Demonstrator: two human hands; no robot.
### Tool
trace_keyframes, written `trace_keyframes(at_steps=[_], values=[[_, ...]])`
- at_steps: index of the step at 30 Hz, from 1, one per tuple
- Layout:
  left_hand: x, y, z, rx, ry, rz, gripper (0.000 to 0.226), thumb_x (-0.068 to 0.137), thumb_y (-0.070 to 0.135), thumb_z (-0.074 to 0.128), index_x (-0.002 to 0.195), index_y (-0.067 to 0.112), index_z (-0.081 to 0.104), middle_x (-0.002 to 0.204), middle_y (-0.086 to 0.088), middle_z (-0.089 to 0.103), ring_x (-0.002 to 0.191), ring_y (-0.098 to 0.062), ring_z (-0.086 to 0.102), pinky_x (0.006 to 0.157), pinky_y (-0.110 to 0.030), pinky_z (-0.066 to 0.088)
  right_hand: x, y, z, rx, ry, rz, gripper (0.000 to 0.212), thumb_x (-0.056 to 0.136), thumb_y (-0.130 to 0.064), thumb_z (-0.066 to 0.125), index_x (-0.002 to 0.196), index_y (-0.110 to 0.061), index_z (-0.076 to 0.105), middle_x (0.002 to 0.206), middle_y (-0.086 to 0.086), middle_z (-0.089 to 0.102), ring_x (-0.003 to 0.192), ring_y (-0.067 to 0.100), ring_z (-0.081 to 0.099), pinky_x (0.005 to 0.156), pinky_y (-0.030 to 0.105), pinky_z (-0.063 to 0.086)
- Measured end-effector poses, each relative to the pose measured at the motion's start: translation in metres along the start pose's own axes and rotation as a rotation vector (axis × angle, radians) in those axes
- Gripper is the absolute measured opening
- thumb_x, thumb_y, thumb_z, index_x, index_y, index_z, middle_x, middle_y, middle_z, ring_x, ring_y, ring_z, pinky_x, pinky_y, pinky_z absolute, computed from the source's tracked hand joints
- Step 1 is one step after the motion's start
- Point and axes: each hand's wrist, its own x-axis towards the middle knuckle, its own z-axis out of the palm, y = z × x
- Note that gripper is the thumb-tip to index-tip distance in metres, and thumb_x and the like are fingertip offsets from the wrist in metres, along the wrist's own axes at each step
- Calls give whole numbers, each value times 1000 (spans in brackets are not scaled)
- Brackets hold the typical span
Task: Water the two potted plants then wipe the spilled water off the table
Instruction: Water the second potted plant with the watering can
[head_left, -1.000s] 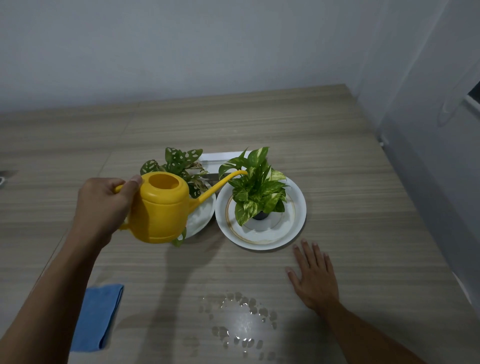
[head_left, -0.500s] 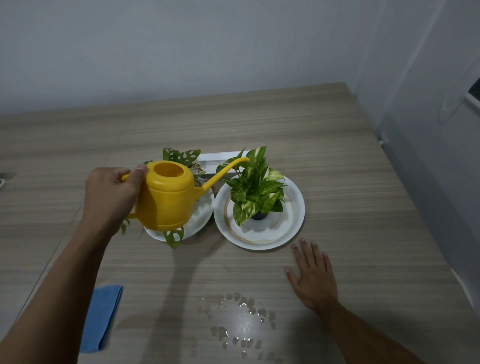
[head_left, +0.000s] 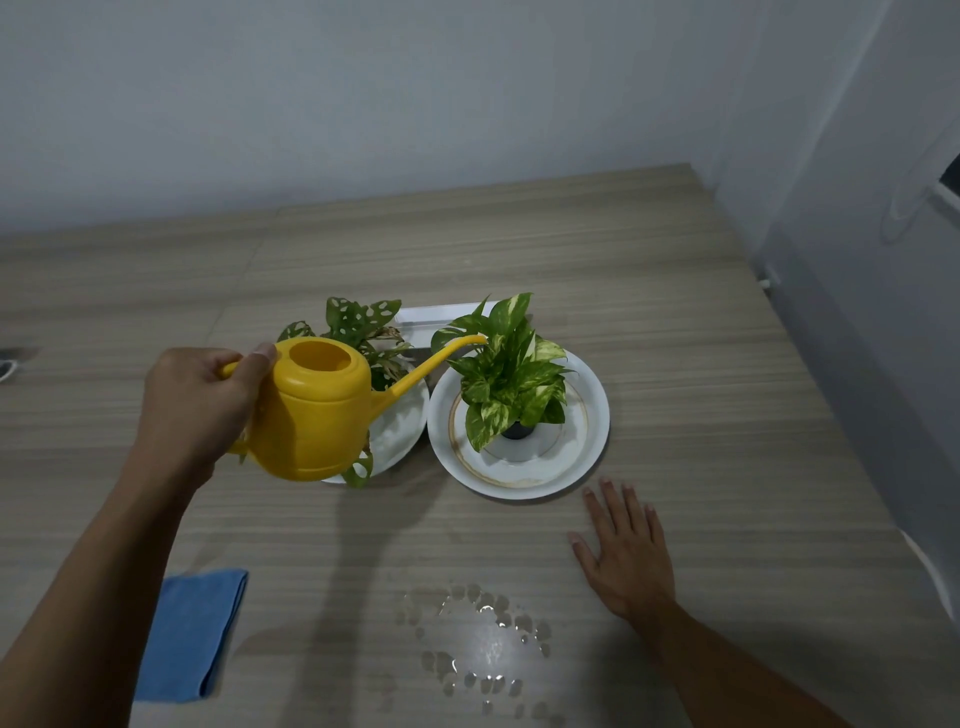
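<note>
My left hand grips the handle of a yellow watering can, held in the air over the left plant. Its spout tip reaches the top leaves of the right potted plant, a variegated green one in a small dark pot on a white gold-rimmed plate. The left potted plant, with holed leaves, stands on another white plate and is partly hidden by the can. My right hand lies flat on the table, fingers apart. Spilled water drops sit near the front. A folded blue cloth lies front left.
The wooden table runs to a grey wall behind and a wall close on the right. A white flat object lies behind the plants. A dark item shows at the left edge.
My left hand has lifted the can and carried it right and away from me, so its spout sits higher over the right plant. My right hand has stayed flat in place.
</note>
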Motion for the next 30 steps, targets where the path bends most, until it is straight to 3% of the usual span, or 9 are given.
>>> trace_keyframes(at_steps=[4,8,11,14,22,27,30], values=[[-5,3,5,-15,-10,-20,47,98,25,62,61,-5,58,52,-12,46,52,-27,44,60,-38,40,0,0,1,-3,-3,0,68,91,-60,38,150,-26,38,161,2,29,148,25,21,118,42,5],[-6,8,10,-28,-11,-21,52,97,29,63,65,-12,58,51,-11,44,53,-27,43,58,-44,41,1,1,2,-11,-6,-1,68,91,-60,38,150,-26,38,161,1,28,148,25,20,117,45,11],[-5,11,12,-33,13,-4,60,88,42,61,68,-15,59,54,-23,47,53,-30,44,56,-54,46,1,1,2,-7,0,-2,68,91,-59,38,150,-25,40,160,2,30,148,25,21,117,45,12],[-2,15,12,-13,46,8,60,89,42,61,71,-15,62,62,-34,55,53,-40,47,58,-56,49,1,2,3,-3,2,-5,68,91,-60,37,150,-26,39,161,1,29,148,26,22,117,45,9],[4,14,0,26,78,-12,46,95,34,63,69,-4,65,57,-19,54,55,-32,49,61,-56,51,1,1,3,1,16,-2,68,90,-60,38,149,-26,40,161,1,30,148,26,24,116,47,15],[0,10,-5,40,54,-20,49,96,29,64,71,-12,63,55,-19,51,54,-29,46,60,-45,44,1,1,3,5,29,-10,68,91,-59,38,149,-25,41,160,2,32,147,26,24,116,47,15],[-4,9,-7,58,27,-16,52,95,33,64,68,-12,62,56,-26,51,53,-30,45,58,-51,47,1,2,4,7,26,-11,68,90,-59,39,149,-25,40,160,2,31,147,27,24,116,47,15]])
